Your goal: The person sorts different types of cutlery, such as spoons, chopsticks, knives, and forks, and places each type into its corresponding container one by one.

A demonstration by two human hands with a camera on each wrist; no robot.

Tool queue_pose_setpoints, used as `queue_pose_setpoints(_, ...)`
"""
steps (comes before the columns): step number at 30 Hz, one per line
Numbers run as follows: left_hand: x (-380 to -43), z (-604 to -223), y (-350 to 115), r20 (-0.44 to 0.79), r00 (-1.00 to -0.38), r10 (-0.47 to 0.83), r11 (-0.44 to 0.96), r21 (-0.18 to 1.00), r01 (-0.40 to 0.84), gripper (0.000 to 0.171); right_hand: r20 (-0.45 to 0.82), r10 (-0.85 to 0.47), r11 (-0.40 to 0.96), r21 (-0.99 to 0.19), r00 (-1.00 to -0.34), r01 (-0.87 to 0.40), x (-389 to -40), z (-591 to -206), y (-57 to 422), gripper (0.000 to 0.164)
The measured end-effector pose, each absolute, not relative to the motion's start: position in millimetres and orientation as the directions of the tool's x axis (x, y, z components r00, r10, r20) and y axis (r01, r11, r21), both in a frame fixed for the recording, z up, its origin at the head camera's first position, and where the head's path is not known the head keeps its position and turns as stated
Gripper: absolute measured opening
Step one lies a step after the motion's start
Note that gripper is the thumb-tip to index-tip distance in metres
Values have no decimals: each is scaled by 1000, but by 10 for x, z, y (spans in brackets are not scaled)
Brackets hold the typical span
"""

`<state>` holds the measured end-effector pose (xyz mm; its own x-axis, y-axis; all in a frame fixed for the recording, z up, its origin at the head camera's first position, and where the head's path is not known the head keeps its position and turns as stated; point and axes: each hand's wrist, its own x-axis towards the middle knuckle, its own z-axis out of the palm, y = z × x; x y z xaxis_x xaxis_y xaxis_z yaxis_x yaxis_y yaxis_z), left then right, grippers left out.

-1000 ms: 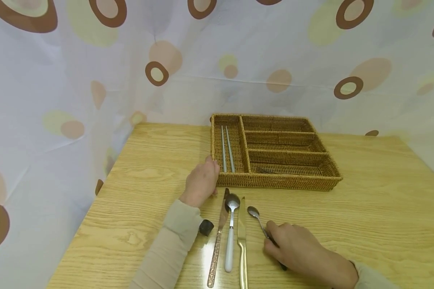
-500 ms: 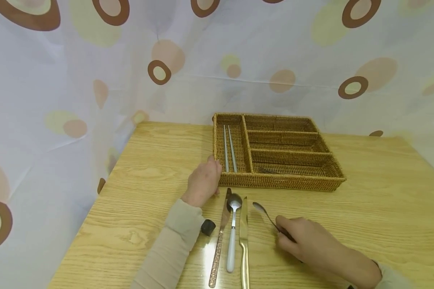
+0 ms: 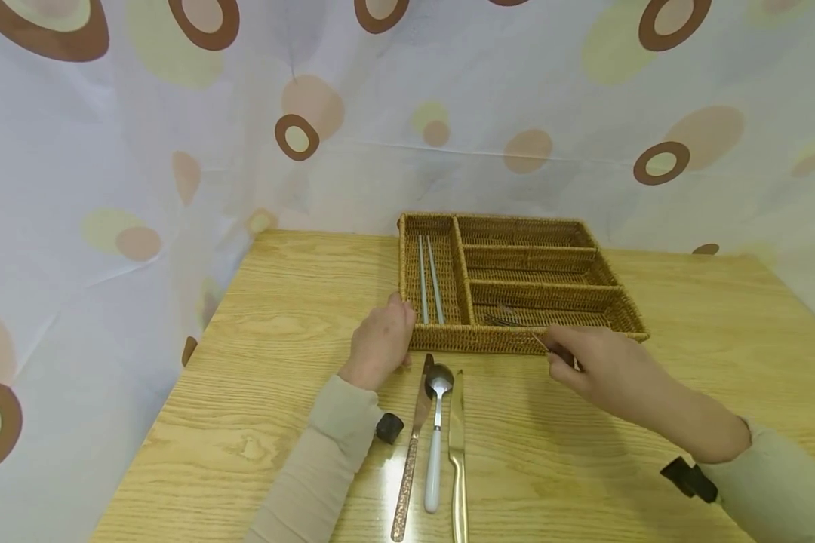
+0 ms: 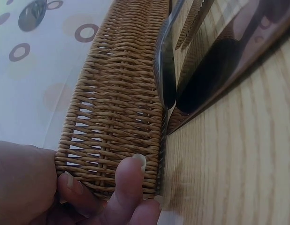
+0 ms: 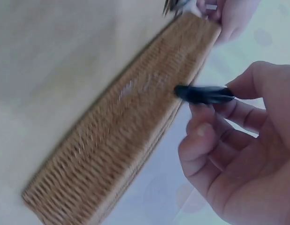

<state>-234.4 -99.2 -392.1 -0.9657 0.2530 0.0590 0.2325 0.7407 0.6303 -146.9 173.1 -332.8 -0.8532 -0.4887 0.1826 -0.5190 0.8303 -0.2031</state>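
My left hand (image 3: 380,335) holds the front left corner of a wicker cutlery tray (image 3: 475,339). In the left wrist view its fingers bend round that corner against the woven wall. My right hand (image 3: 601,369) pinches a small spoon by its dark handle (image 5: 206,94), at the tray's front wall. The spoon's bowl (image 4: 32,15) shows above the tray rim in the left wrist view; in the head view it is blurred over the front compartment. A dark piece of cutlery (image 3: 499,320) lies low in that compartment, partly hidden by the wall.
Two pale chopsticks (image 3: 431,279) lie in the tray's left compartment. On the wooden table (image 3: 244,362) before the tray are a knife with a patterned copper handle (image 3: 405,483), a white-handled spoon (image 3: 432,467) and a gold knife (image 3: 457,460). Behind hangs a dotted curtain (image 3: 394,98).
My right hand has lifted the small spoon off the table and carried it forward and right to the tray's front wall. My left hand has stayed at the corner.
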Motion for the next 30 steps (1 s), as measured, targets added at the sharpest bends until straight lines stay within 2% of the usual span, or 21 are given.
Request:
queue_pose_setpoints(6, -2344, -3932, -1005, 45, -970, 238, 741, 638, 211, 47, 240, -505, 837, -100, -829, -539, -1847, -3231, 1833, 10)
queue_pose_setpoints(11, -2350, -3937, -999, 55, -967, 250, 731, 643, 226, 45, 270, -482, 843, -118, -834, -525, -2162, -3127, 1890, 5)
queue_pose_setpoints(15, -2353, -3930, -991, 61, -966, 253, 728, 645, 231, 41, 229, -443, 852, -193, -867, -487, -2383, -3052, 1901, 8)
queue_pose_setpoints(18, -2355, -3927, -987, 60, -967, 246, 729, 646, 226, 42, 212, -425, 863, -199, -880, -464, -2535, -3013, 1893, 10)
queue_pose_setpoints(22, -2355, -3923, -983, 49, -969, 241, 739, 638, 216, 40, 214, -420, 882, -135, -882, -453, -2730, -2966, 1889, 14)
queue_pose_setpoints(30, -2344, -3922, -978, 36, -972, 232, 741, 641, 201, 38, 144, -320, 937, -100, -936, -336, -3098, -2918, 1937, 23)
